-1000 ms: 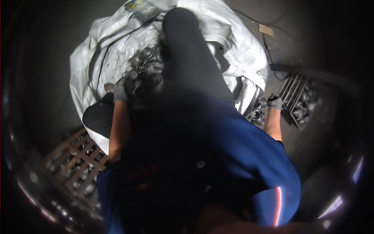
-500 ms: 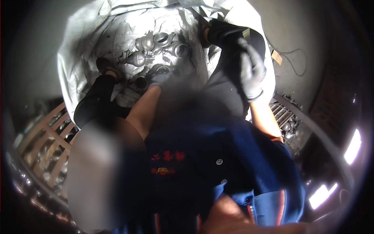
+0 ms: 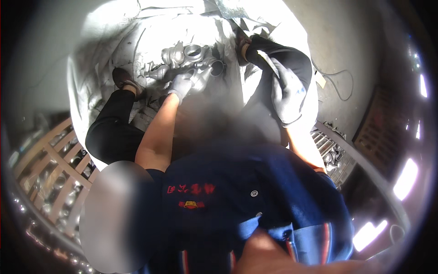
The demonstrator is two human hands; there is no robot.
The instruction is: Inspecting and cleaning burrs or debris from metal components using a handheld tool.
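Note:
My left hand (image 3: 182, 86), in a pale grey glove, is closed on the near side of a grey metal casting (image 3: 213, 68) with a round opening. Beside it lie another ring-mouthed casting (image 3: 193, 53), a rounded casting (image 3: 172, 55) and a smaller pointed one (image 3: 157, 72). All rest on a silvery-white sheet (image 3: 130, 39) between my legs. Over my right thigh, my right hand (image 3: 288, 93), also gloved, is closed around a thin, flat, pale strip (image 3: 268, 63); its exact kind is unclear. A dark blur hides the area just below my left hand.
At left stands a brown slatted crate (image 3: 64, 160) with metal parts inside. More metal parts (image 3: 333, 157) sit in a rack at right. A cable (image 3: 350, 86) and a small tan card (image 3: 320, 82) lie on the floor (image 3: 337, 50) there.
My left hand has moved forward, away from my body, onto the casting. That casting has shifted and tilted slightly. My right hand has come a little left, turning the strip.

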